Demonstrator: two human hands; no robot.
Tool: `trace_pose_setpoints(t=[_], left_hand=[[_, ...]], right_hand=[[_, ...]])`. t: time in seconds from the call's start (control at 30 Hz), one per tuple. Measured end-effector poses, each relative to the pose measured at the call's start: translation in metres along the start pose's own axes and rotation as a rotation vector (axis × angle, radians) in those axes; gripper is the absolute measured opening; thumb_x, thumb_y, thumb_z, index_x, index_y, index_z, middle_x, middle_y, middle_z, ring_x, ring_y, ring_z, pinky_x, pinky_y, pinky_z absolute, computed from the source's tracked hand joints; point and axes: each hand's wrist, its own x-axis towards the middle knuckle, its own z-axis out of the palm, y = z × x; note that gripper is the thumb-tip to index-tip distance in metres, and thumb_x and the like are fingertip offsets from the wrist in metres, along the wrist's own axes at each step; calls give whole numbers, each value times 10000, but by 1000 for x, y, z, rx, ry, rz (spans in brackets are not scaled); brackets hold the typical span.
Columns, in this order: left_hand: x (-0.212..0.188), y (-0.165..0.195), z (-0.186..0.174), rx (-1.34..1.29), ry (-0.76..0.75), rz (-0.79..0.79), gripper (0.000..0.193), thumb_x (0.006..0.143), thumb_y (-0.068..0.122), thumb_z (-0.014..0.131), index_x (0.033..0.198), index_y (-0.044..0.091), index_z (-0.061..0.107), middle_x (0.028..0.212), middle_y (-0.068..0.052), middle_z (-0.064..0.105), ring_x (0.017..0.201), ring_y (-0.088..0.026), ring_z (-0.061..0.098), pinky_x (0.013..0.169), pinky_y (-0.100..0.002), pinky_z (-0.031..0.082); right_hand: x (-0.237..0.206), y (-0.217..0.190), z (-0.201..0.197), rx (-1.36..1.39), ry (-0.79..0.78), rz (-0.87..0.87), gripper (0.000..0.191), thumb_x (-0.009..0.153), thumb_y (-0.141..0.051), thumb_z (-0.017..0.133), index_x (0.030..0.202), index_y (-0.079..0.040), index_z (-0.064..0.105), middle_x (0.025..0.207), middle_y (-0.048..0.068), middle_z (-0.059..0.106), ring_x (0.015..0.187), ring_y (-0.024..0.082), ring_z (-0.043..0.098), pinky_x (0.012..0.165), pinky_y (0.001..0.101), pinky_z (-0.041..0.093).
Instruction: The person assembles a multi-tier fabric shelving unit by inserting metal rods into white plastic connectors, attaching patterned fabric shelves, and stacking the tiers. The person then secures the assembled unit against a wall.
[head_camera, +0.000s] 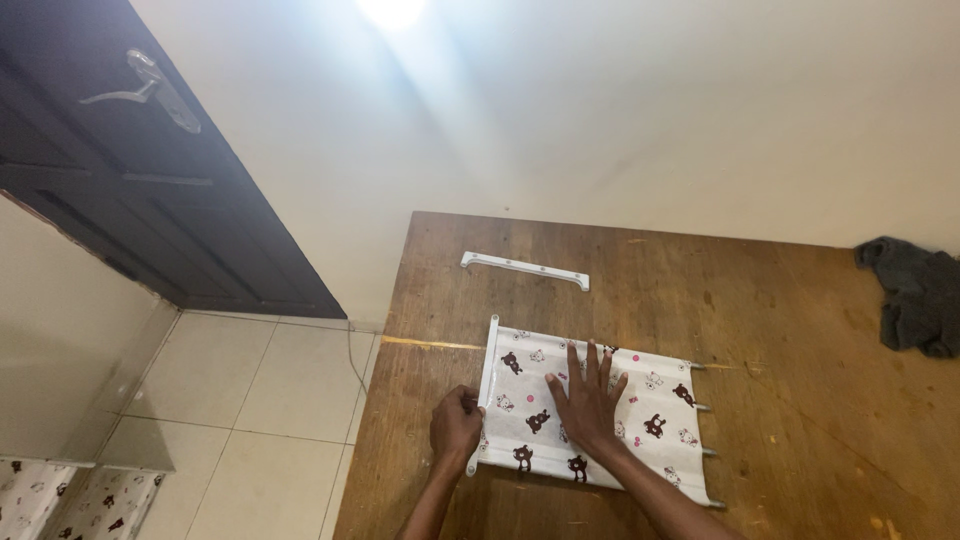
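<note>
White fabric panel (600, 420) w/ dark-brown bear print, small pink dots & pale cat faces; white plastic bar (488, 365) along its 9 o'clock edge, grey metal rod tips (703, 407) at 3 o'clock. Separate white plastic bracket strip (524, 270) at 12 o'clock. Brown wooden tabletop (800, 340), worn, w/ a yellowish stripe. Dark-grey crumpled cloth (915, 295) at 2 o'clock. Dark-brown door (150, 190), silver handle (150, 85) at 10 o'clock. Cream floor tiles (250, 400); cream wall (600, 110). Same bear print fabric (70, 500) at 8 o'clock.
</note>
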Motion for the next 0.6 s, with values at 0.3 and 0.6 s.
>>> trace_pose_setpoints(t=[0.3,0.6], left_hand=[[9,-21,7,-100,-48,-61,181,815,73,749,995,54,740,896,-87,788,836,-220,759,764,-357,573],[22,-48,22,-155,-69,-141,190,815,30,736,1004,49,736,875,-69,786,807,-180,759,759,-321,583]], right_hand=[[128,-19,-43,-43,-98,-160,623,1021,-438,455,1566,-169,320,1663,150,221,1553,386,157,1182,720,97],[160,-20,-19,-65,-106,-222,406,974,-169,557,1380,-152,545,1337,115,557,1301,349,502,1125,601,301]])
